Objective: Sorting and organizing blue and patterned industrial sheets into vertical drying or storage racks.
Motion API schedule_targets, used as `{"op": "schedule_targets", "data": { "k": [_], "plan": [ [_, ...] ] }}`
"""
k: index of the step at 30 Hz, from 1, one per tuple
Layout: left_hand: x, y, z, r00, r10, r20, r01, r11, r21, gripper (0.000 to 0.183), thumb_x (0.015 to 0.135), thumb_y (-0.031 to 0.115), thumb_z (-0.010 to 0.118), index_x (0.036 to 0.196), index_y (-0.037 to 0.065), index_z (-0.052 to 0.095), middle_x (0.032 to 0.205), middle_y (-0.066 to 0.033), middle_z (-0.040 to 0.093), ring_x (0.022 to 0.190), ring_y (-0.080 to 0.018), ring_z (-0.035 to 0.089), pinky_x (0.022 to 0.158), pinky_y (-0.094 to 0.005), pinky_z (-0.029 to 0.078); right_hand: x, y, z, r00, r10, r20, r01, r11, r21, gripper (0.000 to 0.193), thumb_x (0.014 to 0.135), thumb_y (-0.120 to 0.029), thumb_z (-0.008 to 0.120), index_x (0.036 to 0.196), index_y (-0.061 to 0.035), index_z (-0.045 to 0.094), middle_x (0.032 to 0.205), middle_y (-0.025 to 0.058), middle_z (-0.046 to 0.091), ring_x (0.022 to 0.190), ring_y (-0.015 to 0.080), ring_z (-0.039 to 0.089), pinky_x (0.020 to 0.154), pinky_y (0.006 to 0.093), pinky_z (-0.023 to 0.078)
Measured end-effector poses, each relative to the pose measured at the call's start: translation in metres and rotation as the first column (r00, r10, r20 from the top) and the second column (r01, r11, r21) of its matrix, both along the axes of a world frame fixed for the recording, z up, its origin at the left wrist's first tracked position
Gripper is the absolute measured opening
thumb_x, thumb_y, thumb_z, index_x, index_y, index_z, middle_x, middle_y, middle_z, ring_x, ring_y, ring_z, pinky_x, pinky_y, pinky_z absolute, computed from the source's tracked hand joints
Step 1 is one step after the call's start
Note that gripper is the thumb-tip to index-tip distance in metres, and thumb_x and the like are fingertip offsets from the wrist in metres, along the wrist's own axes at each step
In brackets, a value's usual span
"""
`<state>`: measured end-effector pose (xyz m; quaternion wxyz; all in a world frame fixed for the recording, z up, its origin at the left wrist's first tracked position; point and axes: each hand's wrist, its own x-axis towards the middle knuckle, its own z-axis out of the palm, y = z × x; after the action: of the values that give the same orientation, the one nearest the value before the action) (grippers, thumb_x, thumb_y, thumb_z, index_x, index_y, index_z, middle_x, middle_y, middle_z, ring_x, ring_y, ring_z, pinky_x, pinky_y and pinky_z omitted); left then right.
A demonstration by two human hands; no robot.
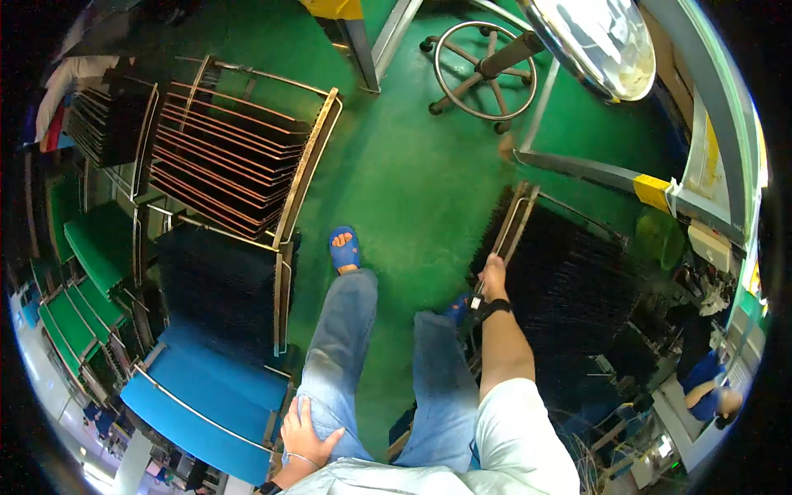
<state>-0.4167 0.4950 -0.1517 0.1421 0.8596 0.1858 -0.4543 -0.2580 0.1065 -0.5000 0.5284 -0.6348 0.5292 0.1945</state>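
Note:
My left hand [307, 432] lies on the thigh of my blue jeans, its fingers spread and nothing in them. To the right, my right hand [493, 277] is closed round the end bar of a rack [518, 221] filled with dark, bristly-looking rows. A dark band circles my right wrist, and a small white piece beside it is too small to make out. The far side of that rack is lost in shadow.
On the left stand a metal rack [312, 157] with copper-coloured rods and a blue sheet-covered rack [206, 396]. Green trays [99, 247] sit beyond. Ahead are a wheeled stool [487, 70] and a grey frame [577, 170]. Another person [708, 394] is at far right.

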Motion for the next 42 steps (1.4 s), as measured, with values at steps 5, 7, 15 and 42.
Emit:
{"op": "schedule_targets", "data": {
  "k": [5, 7, 15, 42],
  "plan": [
    [0.006, 0.001, 0.001, 0.999, -0.031, -0.021, 0.031, 1.000, 0.001, 0.094, 0.058, 0.053, 0.069, 0.130, 0.005, 0.031, 0.132, -0.0197, 0.031, 0.115, -0.0362, 0.035, 0.093, -0.0466, 0.031, -0.027, 0.018, -0.002, 0.992, 0.119, -0.039, -0.123, 0.982, -0.141, 0.022, 0.085, -0.027, 0.053, 0.093, -0.0075, 0.048, 0.068, 0.0009, 0.040, 0.056, 0.0115, 0.038, 0.050, 0.0288, 0.033],
    [0.005, 0.005, 0.001, 0.999, -0.033, -0.020, 0.033, 0.999, 0.004, 0.094, 0.058, 0.053, 0.068, 0.130, 0.004, 0.031, 0.132, -0.0201, 0.031, 0.115, -0.0363, 0.035, 0.093, -0.0466, 0.031, -0.018, 0.039, -0.001, 0.988, 0.128, 0.086, -0.113, 0.981, -0.161, 0.017, 0.081, -0.017, 0.056, 0.090, -0.0070, 0.046, 0.068, 0.0000, 0.040, 0.056, 0.0107, 0.037, 0.050, 0.0285, 0.033],
    [-0.006, 0.021, -0.005, 0.999, -0.042, 0.010, 0.042, 0.999, -0.027, 0.094, 0.059, 0.053, 0.068, 0.130, 0.003, 0.032, 0.131, -0.0218, 0.032, 0.113, -0.0378, 0.036, 0.091, -0.0475, 0.031, 0.022, 0.110, 0.009, 0.979, 0.173, 0.107, -0.151, 0.970, -0.190, 0.017, 0.070, -0.002, 0.054, 0.077, -0.0083, 0.039, 0.067, 0.0022, 0.040, 0.060, 0.0144, 0.041, 0.054, 0.0289, 0.035],
    [-0.063, 0.053, -0.010, 0.996, -0.070, 0.059, 0.073, 0.996, -0.045, 0.094, 0.060, 0.051, 0.070, 0.132, 0.005, 0.028, 0.130, -0.0243, 0.032, 0.115, -0.0386, 0.037, 0.092, -0.0455, 0.033, -0.060, 0.308, 0.031, 0.910, 0.361, 0.205, -0.302, 0.915, -0.269, 0.009, 0.075, -0.005, 0.049, 0.084, -0.0031, 0.048, 0.085, 0.0212, 0.055, 0.086, 0.0392, 0.051, 0.076, 0.0440, 0.040]
  ]
}}
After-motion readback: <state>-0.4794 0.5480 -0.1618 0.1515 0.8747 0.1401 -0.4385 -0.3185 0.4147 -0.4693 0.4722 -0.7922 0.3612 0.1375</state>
